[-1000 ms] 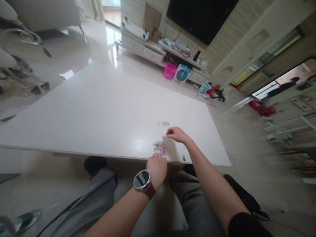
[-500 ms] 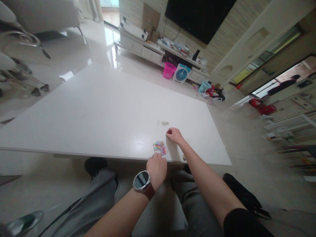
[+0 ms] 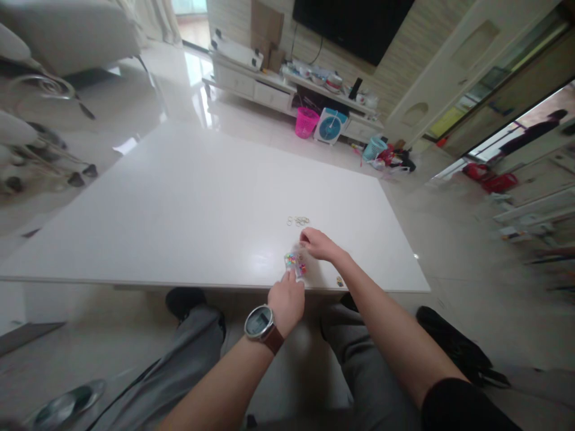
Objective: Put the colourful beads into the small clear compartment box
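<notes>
A small clear plastic box (image 3: 293, 260) of colourful beads lies near the front edge of the white table (image 3: 215, 191). My left hand (image 3: 287, 298), with a watch on its wrist, has its fingertips on the box's near side. At the far side, my right hand (image 3: 315, 244) is closed in a pinch. A pale, see-through piece like the box's lid (image 3: 297, 246) shows at its fingertips, blurred. Just beyond that hand lies a group of metal rings (image 3: 300, 221). A small yellow and dark item (image 3: 339, 281) rests on the table below my right forearm.
Beyond the table stand a pink basket (image 3: 307, 123), a blue and white fan (image 3: 330, 126) and a long TV cabinet (image 3: 251, 88). A light blue basket (image 3: 374, 148) is on the floor to their right. My legs are below the table's front edge.
My right hand has come closer to the box's far side, and a clear piece now shows at its fingertips. My left hand stays at the box. The view has shifted slightly.
</notes>
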The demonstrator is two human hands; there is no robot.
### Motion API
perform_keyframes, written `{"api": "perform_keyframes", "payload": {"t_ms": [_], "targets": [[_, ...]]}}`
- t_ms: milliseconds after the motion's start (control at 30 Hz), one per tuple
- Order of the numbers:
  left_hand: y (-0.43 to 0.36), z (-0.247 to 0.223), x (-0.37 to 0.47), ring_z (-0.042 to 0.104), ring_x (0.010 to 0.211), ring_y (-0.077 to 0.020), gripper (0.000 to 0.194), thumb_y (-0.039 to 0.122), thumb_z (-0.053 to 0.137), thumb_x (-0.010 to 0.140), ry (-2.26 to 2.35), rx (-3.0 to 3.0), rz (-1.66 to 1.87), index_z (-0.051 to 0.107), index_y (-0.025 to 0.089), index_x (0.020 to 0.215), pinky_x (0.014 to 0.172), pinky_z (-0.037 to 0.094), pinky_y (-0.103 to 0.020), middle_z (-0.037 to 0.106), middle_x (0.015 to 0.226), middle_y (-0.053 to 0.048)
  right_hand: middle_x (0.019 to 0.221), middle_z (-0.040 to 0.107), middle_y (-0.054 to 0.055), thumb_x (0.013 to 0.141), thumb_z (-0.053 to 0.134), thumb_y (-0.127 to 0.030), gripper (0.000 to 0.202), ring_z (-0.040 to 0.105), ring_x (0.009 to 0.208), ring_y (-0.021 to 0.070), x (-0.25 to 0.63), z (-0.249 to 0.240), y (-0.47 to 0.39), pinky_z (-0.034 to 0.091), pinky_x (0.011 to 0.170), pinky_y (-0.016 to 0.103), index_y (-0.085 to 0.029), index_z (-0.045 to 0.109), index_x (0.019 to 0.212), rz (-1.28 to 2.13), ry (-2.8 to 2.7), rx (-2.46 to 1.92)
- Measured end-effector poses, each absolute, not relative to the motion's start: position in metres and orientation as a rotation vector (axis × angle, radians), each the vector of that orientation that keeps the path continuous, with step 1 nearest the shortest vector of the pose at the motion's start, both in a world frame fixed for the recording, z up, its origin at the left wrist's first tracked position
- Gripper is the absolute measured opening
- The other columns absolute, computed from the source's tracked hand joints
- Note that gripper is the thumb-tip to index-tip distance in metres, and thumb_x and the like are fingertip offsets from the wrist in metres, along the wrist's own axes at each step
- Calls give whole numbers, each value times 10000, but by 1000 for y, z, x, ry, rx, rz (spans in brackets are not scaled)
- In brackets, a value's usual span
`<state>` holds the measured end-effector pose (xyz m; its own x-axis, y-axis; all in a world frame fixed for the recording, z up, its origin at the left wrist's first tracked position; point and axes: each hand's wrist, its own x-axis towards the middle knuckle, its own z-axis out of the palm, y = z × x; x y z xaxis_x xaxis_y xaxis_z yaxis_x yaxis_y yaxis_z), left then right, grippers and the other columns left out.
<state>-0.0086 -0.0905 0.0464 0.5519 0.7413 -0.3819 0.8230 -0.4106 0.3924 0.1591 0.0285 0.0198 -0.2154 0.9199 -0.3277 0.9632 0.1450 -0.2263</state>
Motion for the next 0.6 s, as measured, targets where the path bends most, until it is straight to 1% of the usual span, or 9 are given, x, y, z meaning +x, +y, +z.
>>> {"api": "perform_keyframes", "payload": {"t_ms": [67,100,133,167,233,300,400,500,600], "targets": [[-90,46,-9,439,1428,-306,355,155,533,930,1243,2279,-192,657,130,1262,1007,546,-413,345,1616,-210,1031,689,75,921,597,-193,111,582,893,149,151,25,21,382,758,226,-146,672,988,-653,2382,1723],[-91,47,-9,432,1431,-316,358,164,542,925,1241,2297,-188,656,145,1264,996,550,-419,326,1629,-198,1023,689,80,915,608,-193,102,581,881,151,148,26,18,377,741,226,-139,674,971,-678,2399,1638],[-92,48,-8,449,1412,-328,354,174,551,921,1241,2314,-187,659,156,1258,973,559,-427,342,1621,-194,1017,693,88,910,614,-191,99,584,873,155,146,26,14,372,725,227,-133,678,957,-694,2392,1570],[-93,49,-8,483,1372,-340,345,184,554,919,1241,2328,-188,664,162,1245,944,567,-434,389,1591,-197,1016,699,96,907,617,-190,100,590,870,159,144,26,12,369,713,228,-128,684,948,-702,2368,1526],[-96,50,-7,553,1266,-347,316,200,545,924,1225,2350,-197,679,157,1207,895,573,-440,518,1470,-214,1016,713,109,906,611,-185,117,609,870,169,142,27,8,368,698,230,-123,698,953,-709,2323,1462],[-98,49,-7,587,1193,-344,284,207,539,927,1209,2354,-219,698,145,1154,878,566,-436,610,1329,-226,1025,727,117,903,603,-178,143,629,883,179,142,27,6,374,698,232,-121,711,979,-706,2320,1409],[-98,45,-9,622,1129,-347,260,211,564,910,1224,2336,-256,713,132,1108,866,556,-434,663,1201,-231,1052,738,125,896,600,-175,174,652,925,196,139,29,2,389,718,241,-122,726,1004,-674,2366,1319],[-91,42,-12,657,1081,-345,280,229,582,898,1240,2309,-298,707,134,1130,847,556,-434,689,1156,-219,1049,746,128,883,623,-193,164,673,946,212,134,32,-3,408,743,251,-129,747,970,-616,2362,1263],[-77,38,-18,690,1048,-339,282,255,561,909,1263,2282,-330,713,138,1116,846,550,-425,718,1120,-203,1084,747,133,886,601,-164,205,685,993,229,132,39,-9,431,774,263,-143,756,1019,-546,2370,1292]]}}
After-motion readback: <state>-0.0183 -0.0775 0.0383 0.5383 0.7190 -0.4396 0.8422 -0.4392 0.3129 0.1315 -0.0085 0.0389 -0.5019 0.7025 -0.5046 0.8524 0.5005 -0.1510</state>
